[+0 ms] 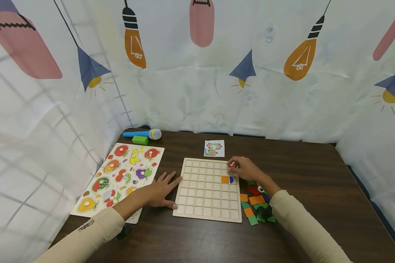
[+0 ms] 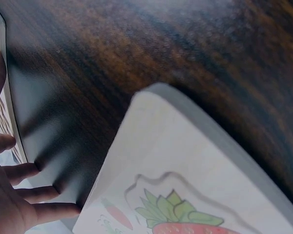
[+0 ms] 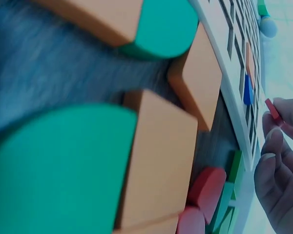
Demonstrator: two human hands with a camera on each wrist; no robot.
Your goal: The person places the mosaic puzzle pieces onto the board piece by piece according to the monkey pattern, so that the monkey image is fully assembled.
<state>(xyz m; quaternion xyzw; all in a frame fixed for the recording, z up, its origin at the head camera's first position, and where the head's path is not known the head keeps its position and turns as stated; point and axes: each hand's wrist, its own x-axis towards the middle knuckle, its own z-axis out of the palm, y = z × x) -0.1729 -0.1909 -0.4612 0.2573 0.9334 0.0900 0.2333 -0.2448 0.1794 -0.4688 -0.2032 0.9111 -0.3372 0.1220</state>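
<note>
In the head view a pale wooden grid board (image 1: 197, 190) lies on the dark table. My left hand (image 1: 158, 191) rests at its left edge with fingers spread; thumb and index fingertips touch the rim. The left wrist view shows the same hand (image 2: 12, 195) with fairly straight fingers. Over the board's upper right cells, my right hand (image 1: 247, 168) pinches a small red piece (image 1: 230, 166), seen edge-on as a thin red piece (image 3: 272, 111) in the right wrist view. An orange square (image 1: 225, 179) and a blue rounded piece (image 1: 231, 179) sit side by side in grid cells below that hand.
Loose orange, green, red and blue pieces (image 1: 256, 199) lie right of the board, partly under my right forearm. A printed pattern card (image 1: 214, 148) is behind the board. To the left are a fruit puzzle board (image 1: 100, 195), a green block (image 1: 140, 140) and a toy microphone (image 1: 136, 134).
</note>
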